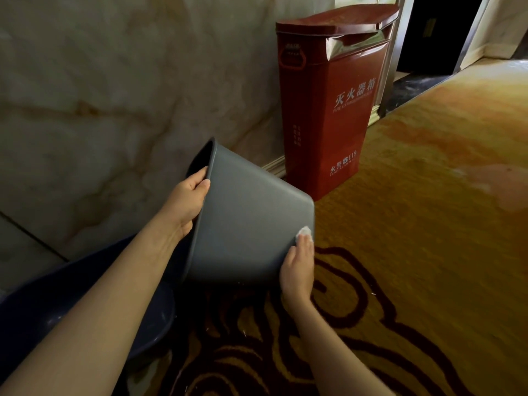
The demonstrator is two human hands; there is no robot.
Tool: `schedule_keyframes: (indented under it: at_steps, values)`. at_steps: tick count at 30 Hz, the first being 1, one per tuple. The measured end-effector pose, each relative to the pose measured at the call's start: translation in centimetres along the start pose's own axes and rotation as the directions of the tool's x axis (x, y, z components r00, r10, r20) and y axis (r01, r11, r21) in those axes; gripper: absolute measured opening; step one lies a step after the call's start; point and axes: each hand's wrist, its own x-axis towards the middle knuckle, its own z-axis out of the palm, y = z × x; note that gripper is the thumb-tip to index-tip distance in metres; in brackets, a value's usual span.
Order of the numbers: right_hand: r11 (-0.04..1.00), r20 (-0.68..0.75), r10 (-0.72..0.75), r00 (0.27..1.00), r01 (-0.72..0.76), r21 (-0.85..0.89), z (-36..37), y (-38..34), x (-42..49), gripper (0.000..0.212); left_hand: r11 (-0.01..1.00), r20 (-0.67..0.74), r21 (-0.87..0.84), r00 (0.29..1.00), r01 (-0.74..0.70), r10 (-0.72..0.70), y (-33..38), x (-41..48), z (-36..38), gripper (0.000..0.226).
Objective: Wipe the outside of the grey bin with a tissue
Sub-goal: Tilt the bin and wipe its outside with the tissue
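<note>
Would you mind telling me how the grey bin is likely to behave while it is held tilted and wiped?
The grey bin is probably light: the left hand alone holds it up, tilted, by the rim. Its walls look smooth, so it may slip. It seems fairly stiff, showing no dent where the right hand presses the tissue.

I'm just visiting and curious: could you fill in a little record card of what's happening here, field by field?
place: carpeted floor beside a marble wall
bin: grey, held up, tipped on its side, opening towards the wall
left hand: grips the bin's rim, fingers inside
right hand: presses a tissue to the bin's outside near its base
nearby: red box for fire extinguishers, standing against the wall
carpet: yellow with dark swirls
</note>
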Motion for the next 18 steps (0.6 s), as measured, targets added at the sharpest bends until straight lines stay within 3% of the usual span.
schedule_keyframes:
  at_steps: [5, 10, 15, 18]
  values:
    - [0.961, 0.104, -0.277, 0.955, 0.276, 0.024, 2.4, -3.2, -6.1, 0.049, 0.999, -0.028, -0.042, 1.0, -0.006, 0.005, 0.5, 0.4, 0.6, 0.041]
    - [0.835, 0.153, -0.543, 0.825, 0.55, 0.003, 3.6, -5.2, -11.2, 0.045, 0.999, -0.027, -0.026, 0.999, -0.021, 0.02, 1.1, 0.3, 1.5, 0.041]
    - [0.752, 0.085, -0.648, 0.757, 0.653, -0.089, 2.8, -3.5, -9.8, 0.054, 1.0, -0.038, 0.004, 0.999, -0.013, 0.013, 1.8, 0.2, 2.7, 0.041]
    - [0.86, 0.068, -0.501, 0.862, 0.506, -0.072, 1.8, -0.7, -8.0, 0.059, 1.0, -0.028, -0.009, 1.0, 0.003, -0.003, 1.9, 0.0, 2.6, 0.042]
